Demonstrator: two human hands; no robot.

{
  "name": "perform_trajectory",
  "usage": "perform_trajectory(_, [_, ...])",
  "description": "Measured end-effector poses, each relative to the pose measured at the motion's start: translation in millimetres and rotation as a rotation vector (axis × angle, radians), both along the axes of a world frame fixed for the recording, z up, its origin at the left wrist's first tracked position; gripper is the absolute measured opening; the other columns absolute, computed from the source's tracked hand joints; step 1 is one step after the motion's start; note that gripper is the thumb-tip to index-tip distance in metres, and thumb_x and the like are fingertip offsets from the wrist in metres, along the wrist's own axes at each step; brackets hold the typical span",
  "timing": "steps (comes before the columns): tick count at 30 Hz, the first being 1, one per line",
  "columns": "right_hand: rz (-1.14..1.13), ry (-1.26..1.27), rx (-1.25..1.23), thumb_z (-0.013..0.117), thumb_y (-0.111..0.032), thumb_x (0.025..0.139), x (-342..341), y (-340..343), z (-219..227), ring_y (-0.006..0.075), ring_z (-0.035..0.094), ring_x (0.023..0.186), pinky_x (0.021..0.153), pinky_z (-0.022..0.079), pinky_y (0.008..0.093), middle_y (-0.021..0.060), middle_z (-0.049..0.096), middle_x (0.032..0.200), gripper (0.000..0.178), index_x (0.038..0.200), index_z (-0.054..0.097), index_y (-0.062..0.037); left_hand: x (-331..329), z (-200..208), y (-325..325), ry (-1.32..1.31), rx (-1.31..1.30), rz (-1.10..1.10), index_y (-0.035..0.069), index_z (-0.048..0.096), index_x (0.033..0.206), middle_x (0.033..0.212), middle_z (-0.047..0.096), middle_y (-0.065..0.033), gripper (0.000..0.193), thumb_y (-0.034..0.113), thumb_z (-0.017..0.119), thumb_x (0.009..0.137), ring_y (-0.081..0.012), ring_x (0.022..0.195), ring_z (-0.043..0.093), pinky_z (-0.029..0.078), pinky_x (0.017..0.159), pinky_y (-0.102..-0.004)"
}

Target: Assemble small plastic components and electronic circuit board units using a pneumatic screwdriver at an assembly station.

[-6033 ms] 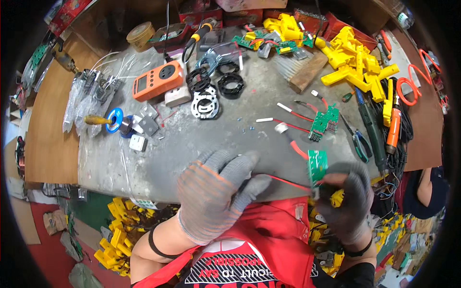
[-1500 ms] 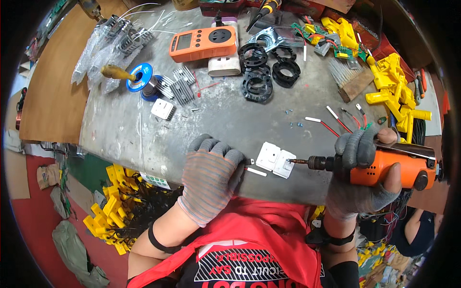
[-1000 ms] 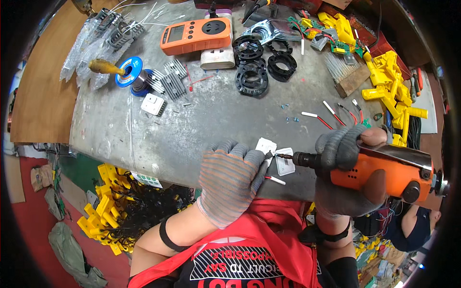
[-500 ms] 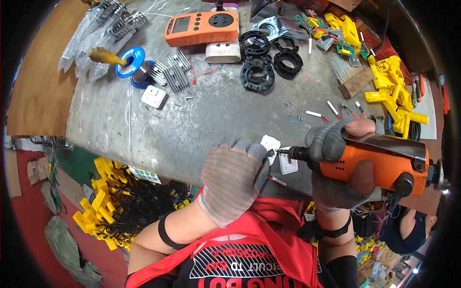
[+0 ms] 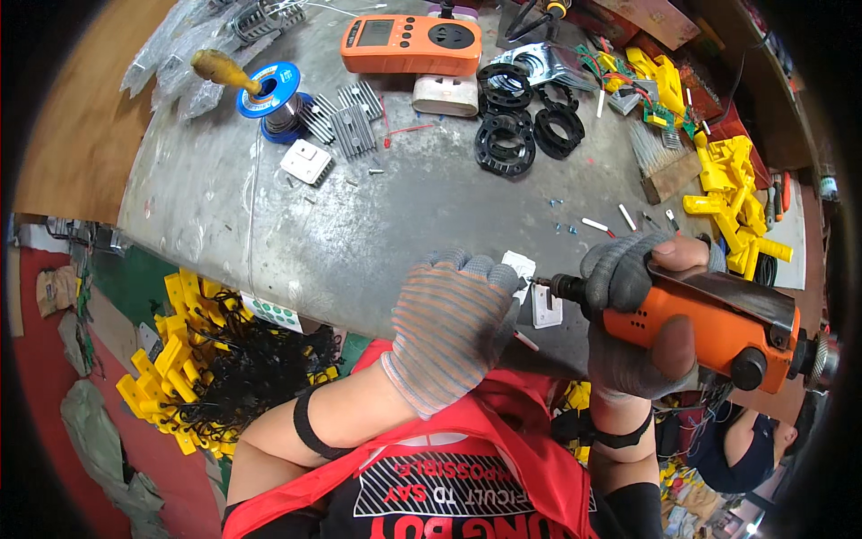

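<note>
My left hand [image 5: 456, 325], in a grey striped glove, is curled closed near the table's front edge. Its fingertips are hidden, and whatever they pinch cannot be made out. Against its right side lies a small white plastic part [image 5: 518, 263]. My right hand [image 5: 639, 314], gloved with bare thumb and fingertip showing, wraps round an orange electric screwdriver [image 5: 718, 334]. The driver lies level, its bit pointing left and its tip at the white part beside my left fingers. Just below the bit is a white rectangular plate [image 5: 546, 307] with slots. A white-sleeved red wire [image 5: 526, 340] lies close to my left hand.
Farther back are black rings [image 5: 505, 144], an orange meter [image 5: 411, 45], finned heat sinks [image 5: 353, 131], a white block [image 5: 306, 162] and a blue solder spool [image 5: 269, 90]. Yellow housings [image 5: 732, 193] and loose screws [image 5: 557, 227] lie right. More yellow parts [image 5: 171, 359] hang below the left table edge.
The view has shifted, so the things at the back of the table appear farther right. Both hands keep their grip, and the driver's tip stays at the white part.
</note>
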State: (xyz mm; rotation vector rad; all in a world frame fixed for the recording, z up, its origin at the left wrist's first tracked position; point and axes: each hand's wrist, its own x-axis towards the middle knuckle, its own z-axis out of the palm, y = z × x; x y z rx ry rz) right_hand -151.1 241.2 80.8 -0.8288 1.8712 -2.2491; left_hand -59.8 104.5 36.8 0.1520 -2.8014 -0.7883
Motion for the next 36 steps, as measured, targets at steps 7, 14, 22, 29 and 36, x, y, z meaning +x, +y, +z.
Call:
perform_trajectory(7, [-0.026,0.004,0.010,0.066,-0.050,0.081,-1,1,-2,0.0165,0.047,0.062,0.065,0.040,0.0335,0.0014,0.046,0.071,0.054,0.109,0.048,-0.0073,-4,3,3,-0.003,0.018,0.013,0.010,0.060,0.086,0.076,0.063,-0.0102,0.023,0.031,0.066,0.078,-0.0292,0.074,0.063,0.047,0.065,-0.0413])
perform_trajectory(14, [-0.041,0.067,-0.024,0.066,-0.049,0.081,-5,6,-8,0.0166,0.047,0.062,0.065,0.040,0.0340,0.0015,0.046,0.071,0.053,0.108,0.048,-0.0072,-7,-4,5,0.046,-0.015,0.050,0.010,0.061,0.083,0.074,0.063,-0.0099,0.018,0.025,0.066,0.074,-0.0289,0.071,0.063,0.047,0.064,-0.0410])
perform_trajectory(22, [-0.010,-0.016,-0.025,0.066,-0.050,0.081,1,1,-2,0.0166,0.048,0.062,0.066,0.040,0.0338,0.0013,0.046,0.072,0.054,0.109,0.047,-0.0073,-7,-3,7,0.064,-0.025,0.058,0.010,0.061,0.082,0.073,0.062,-0.0098,0.019,0.022,0.067,0.070,-0.0290,0.070,0.062,0.046,0.063,-0.0411])
perform_trajectory(29, [0.086,-0.024,-0.093,0.066,-0.050,0.081,-3,-14,-5,0.0160,0.047,0.064,0.067,0.041,0.0325,0.0007,0.046,0.072,0.056,0.108,0.045,-0.0070,-9,3,6,-0.048,0.076,0.066,0.009,0.064,0.083,0.075,0.065,-0.0126,0.027,0.036,0.069,0.079,-0.0339,0.076,0.063,0.047,0.074,-0.0436])
perform_trajectory(36, [0.116,-0.067,-0.200,0.066,-0.044,0.081,-9,-22,-6,0.0129,0.045,0.063,0.063,0.040,0.0304,0.0000,0.045,0.070,0.052,0.106,0.044,-0.0055,-19,13,4,-0.261,0.019,0.004,0.007,0.061,0.102,0.076,0.066,-0.0123,0.044,0.042,0.070,0.078,-0.0349,0.075,0.065,0.047,0.072,-0.0441])
